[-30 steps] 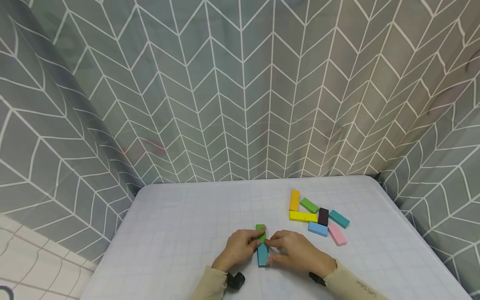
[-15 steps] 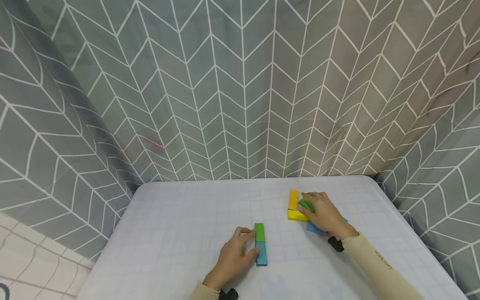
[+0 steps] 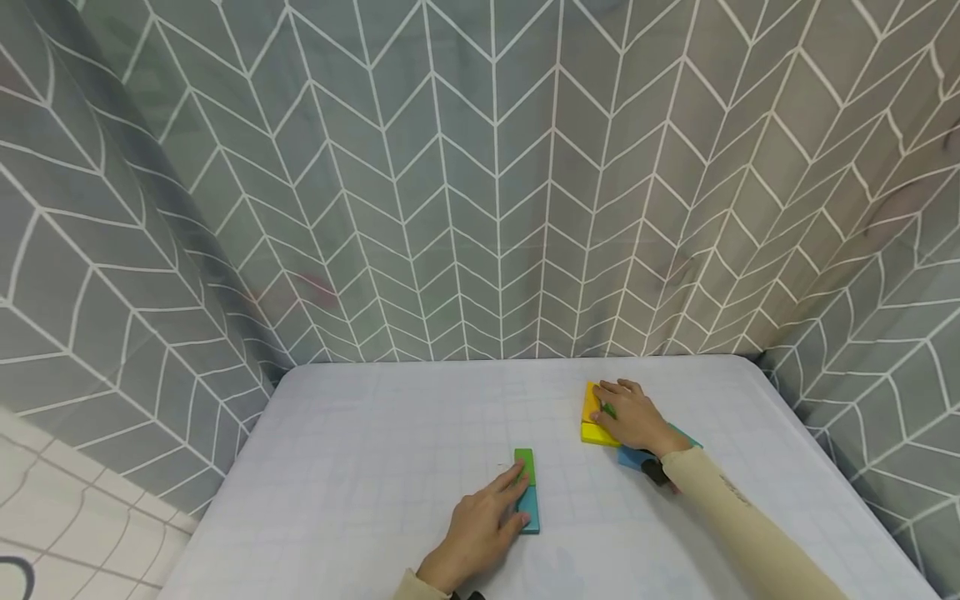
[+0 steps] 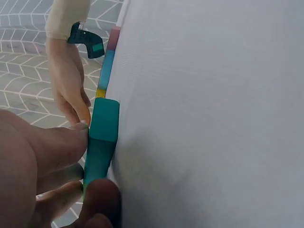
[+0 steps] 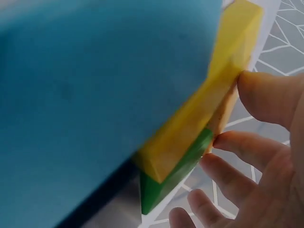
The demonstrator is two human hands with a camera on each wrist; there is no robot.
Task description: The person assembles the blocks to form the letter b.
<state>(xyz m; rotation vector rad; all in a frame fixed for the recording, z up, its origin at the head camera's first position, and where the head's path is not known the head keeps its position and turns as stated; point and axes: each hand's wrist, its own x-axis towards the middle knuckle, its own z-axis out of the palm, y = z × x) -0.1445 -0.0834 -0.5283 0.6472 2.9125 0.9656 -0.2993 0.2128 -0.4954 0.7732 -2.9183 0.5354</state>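
My left hand (image 3: 477, 527) lies over two blocks placed end to end, a green block (image 3: 526, 458) and a teal block (image 3: 529, 510). Its fingers reach across the green one, and the thumb touches the teal one. In the left wrist view the teal block (image 4: 104, 118) stands close beside the thumb. My right hand (image 3: 633, 417) is at the far right group, with fingertips at an orange block (image 3: 591, 398) and a second green block (image 3: 609, 410) partly beneath it. In the right wrist view, the thumb is right at the corner of a yellow block (image 5: 209, 104), fingers spread loosely.
Beside the right wrist lie a light blue block (image 3: 632, 457) and another teal block (image 3: 684, 433), partly covered by the arm. A pink block (image 4: 114, 38) shows behind in the left wrist view. The white-covered table (image 3: 360, 450) ends at a patterned grey curtain (image 3: 450, 250).
My right hand has left the central green and teal pair and moved right and away to the other blocks, shifting from the second green block toward the orange one. The left hand's fingers now cover the pair.
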